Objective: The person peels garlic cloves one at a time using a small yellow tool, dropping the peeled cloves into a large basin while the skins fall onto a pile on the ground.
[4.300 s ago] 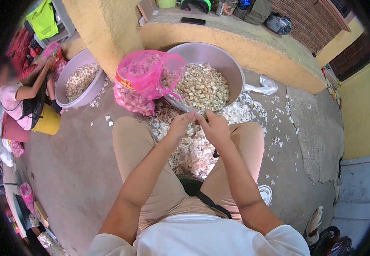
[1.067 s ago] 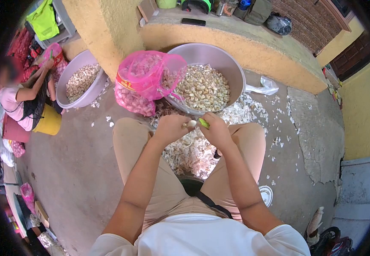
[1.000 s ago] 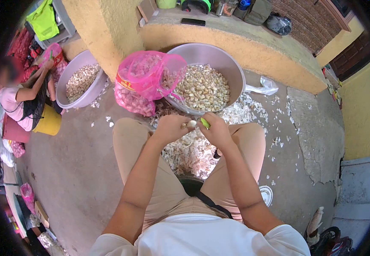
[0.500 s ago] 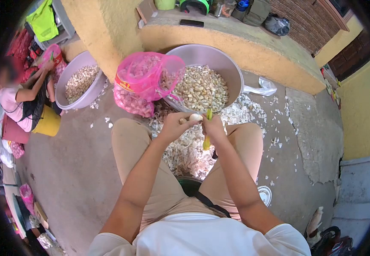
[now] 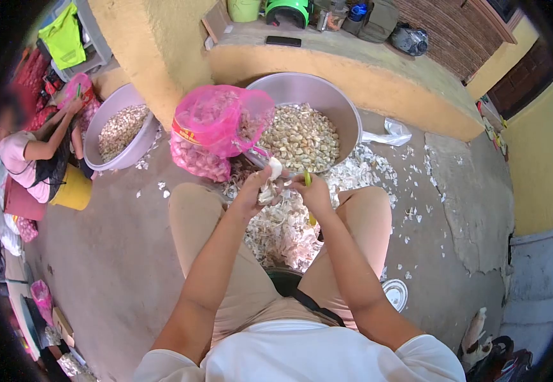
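Observation:
My left hand (image 5: pixel 250 193) is closed around a garlic bulb (image 5: pixel 274 168), its white top rising above the fingers and papery skin showing lower in the palm. My right hand (image 5: pixel 317 195), just beside it, grips a yellow-green handled tool (image 5: pixel 307 178), probably a knife; its blade cannot be made out. Under both hands lies a heap of garlic skins (image 5: pixel 284 232) between my knees. Beyond them stands a large grey-lilac basin (image 5: pixel 351 114) holding many garlic cloves (image 5: pixel 302 137). A pink mesh bag of garlic (image 5: pixel 201 159) leans against the basin's left side.
A second basin of cloves (image 5: pixel 101 118) stands at the left, where another person (image 5: pixel 28 149) sits on a yellow bucket (image 5: pixel 72 188). A low yellow ledge (image 5: pixel 391 89) runs behind my basin, carrying a phone (image 5: pixel 283 41) and a green helmet (image 5: pixel 287 11). Skins litter the floor at right.
My left hand has tipped the garlic upward and now shows loose skin in the palm. My right hand, still gripping the yellow-green tool, has drawn slightly away from the bulb.

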Motion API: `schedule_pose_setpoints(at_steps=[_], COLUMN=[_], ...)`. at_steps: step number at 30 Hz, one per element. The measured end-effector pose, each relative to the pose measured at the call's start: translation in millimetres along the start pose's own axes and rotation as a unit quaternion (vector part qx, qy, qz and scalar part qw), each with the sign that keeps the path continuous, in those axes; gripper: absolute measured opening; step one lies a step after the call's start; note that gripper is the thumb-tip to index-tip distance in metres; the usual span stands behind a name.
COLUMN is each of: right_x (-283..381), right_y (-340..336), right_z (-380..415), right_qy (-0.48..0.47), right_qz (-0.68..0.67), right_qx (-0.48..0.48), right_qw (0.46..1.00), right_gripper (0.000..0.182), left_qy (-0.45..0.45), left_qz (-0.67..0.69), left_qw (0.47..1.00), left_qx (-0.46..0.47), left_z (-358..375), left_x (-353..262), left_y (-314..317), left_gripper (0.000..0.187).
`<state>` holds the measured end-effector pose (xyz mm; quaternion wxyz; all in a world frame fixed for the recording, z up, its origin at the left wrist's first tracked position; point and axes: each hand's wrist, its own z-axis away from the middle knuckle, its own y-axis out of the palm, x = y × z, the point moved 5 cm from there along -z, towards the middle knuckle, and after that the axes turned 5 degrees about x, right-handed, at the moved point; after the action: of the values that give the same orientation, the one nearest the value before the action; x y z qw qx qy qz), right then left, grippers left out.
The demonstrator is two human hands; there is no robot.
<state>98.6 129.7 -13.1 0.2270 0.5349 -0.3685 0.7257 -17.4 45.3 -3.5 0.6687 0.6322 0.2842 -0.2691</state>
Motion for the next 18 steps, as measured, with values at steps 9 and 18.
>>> schedule_pose_setpoints(at_steps=[9, 18], right_x=[26, 40], right_y=[2, -8], right_z=[15, 12], right_qy=[0.031, -0.083], right_qz=[-0.142, -0.071], right_qx=[0.077, 0.048], right_qw=[0.986, 0.993], right_gripper=[0.028, 0.034], left_qy=[-0.071, 0.009], left_qz=[-0.181, -0.354], left_qw=[0.98, 0.924], left_qx=[-0.042, -0.147], left_z=[-5, -9], left_x=[13, 7], left_y=[-9, -13], left_gripper=[0.037, 0.033])
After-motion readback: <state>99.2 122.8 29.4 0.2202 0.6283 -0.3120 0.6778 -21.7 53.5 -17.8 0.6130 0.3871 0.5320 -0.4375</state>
